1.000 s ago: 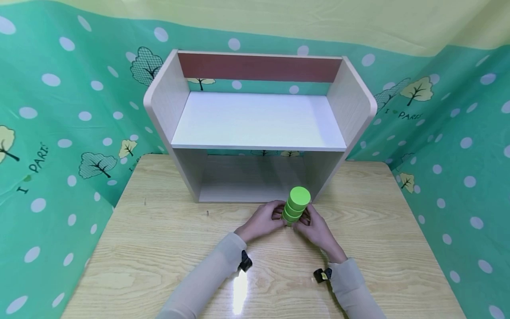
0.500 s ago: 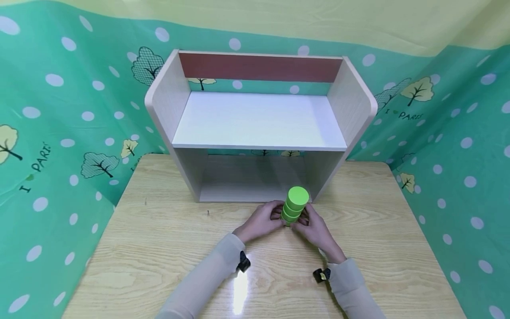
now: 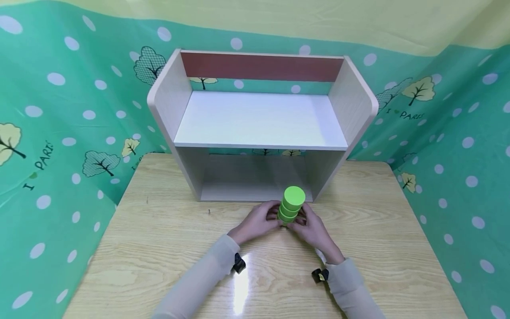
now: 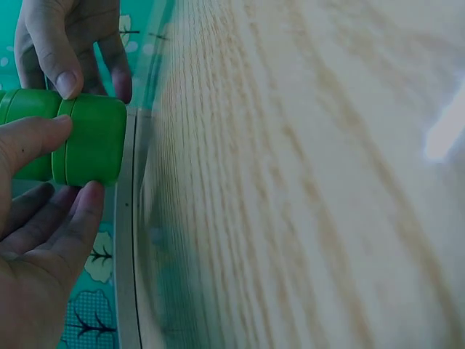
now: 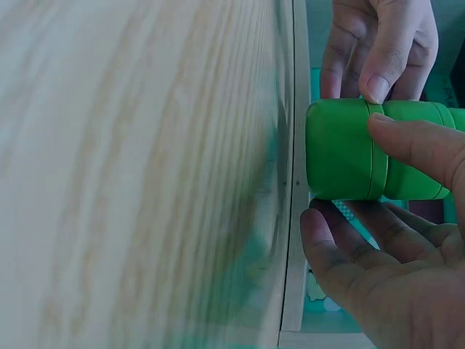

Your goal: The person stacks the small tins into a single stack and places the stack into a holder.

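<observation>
A stack of several bright green round containers (image 3: 292, 204), like lidded jars, stands on end in front of the shelf's lower right corner. My left hand (image 3: 259, 220) holds the stack's bottom container from the left, its thumb on the near side. From the right my right hand (image 3: 314, 227) holds the same container, fingers curled behind it. In the left wrist view the lowest container (image 4: 91, 142) lies between thumb and fingers, a seam round it. The right wrist view shows the same container (image 5: 341, 149) between both hands. Whether its base touches the table cannot be told.
A pale two-tier shelf unit (image 3: 260, 119) with a reddish-brown back rail stands at the back of the wooden table (image 3: 159, 248). A green dotted curtain (image 3: 52, 186) hangs behind and on both sides. Small dark bands sit at both wrists.
Both hands and the green stack have shifted slightly to the left together. The hold on the bottom container looks the same.
</observation>
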`<state>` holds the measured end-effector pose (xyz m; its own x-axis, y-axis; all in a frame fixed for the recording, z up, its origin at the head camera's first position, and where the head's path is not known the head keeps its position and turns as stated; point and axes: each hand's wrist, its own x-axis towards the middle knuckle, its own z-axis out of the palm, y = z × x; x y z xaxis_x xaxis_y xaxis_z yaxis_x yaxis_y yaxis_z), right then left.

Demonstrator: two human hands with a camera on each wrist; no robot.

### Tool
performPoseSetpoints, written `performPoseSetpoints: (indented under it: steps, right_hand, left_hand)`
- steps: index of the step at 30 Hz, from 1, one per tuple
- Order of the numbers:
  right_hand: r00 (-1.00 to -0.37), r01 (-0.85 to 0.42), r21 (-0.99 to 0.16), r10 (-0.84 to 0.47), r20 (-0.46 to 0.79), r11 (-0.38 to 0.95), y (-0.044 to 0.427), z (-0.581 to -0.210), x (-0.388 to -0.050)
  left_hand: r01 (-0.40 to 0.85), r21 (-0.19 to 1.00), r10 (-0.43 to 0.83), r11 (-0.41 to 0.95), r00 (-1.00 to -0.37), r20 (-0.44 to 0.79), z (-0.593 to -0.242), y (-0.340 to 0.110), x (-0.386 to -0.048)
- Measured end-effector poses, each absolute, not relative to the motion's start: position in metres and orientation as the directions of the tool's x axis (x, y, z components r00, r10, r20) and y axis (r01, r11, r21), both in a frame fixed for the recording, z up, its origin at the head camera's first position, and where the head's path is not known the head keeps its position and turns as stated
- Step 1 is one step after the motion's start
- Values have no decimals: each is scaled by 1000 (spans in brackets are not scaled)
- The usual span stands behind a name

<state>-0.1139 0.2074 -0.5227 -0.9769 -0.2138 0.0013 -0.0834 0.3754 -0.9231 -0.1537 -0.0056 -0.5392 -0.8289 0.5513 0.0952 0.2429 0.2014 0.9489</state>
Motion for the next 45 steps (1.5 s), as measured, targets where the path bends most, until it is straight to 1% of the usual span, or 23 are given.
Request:
performPoseSetpoints:
  steps: [15, 20, 23, 28, 32, 38, 45]
  right_hand:
    - [-970, -103, -926, -241, 13, 364, 190, -517, -109]
    - [-971, -115, -933, -236, 33, 341, 179, -500, -103]
    - [-965, -138, -937, -255, 55, 320, 172, -490, -101]
    - [-961, -149, -926, -270, 53, 348, 169, -503, -106]
    - [-958, -165, -919, -279, 62, 359, 168, -511, -109]
    - [-951, -165, -919, -304, 52, 359, 164, -511, -110]
    - [-952, -148, -926, -302, 39, 348, 157, -505, -110]
  left_hand:
    - [229, 954, 518, 193, -850, 99, -532, -26, -143]
    - [250, 948, 517, 197, -848, 116, -531, -32, -140]
    - [261, 941, 512, 216, -851, 119, -531, -38, -138]
    - [254, 936, 497, 243, -861, 105, -528, -47, -134]
    - [241, 942, 485, 235, -868, 101, -527, -51, -133]
    - [237, 946, 460, 220, -881, 114, -526, -57, -129]
    - [243, 943, 450, 225, -885, 121, -522, -62, -127]
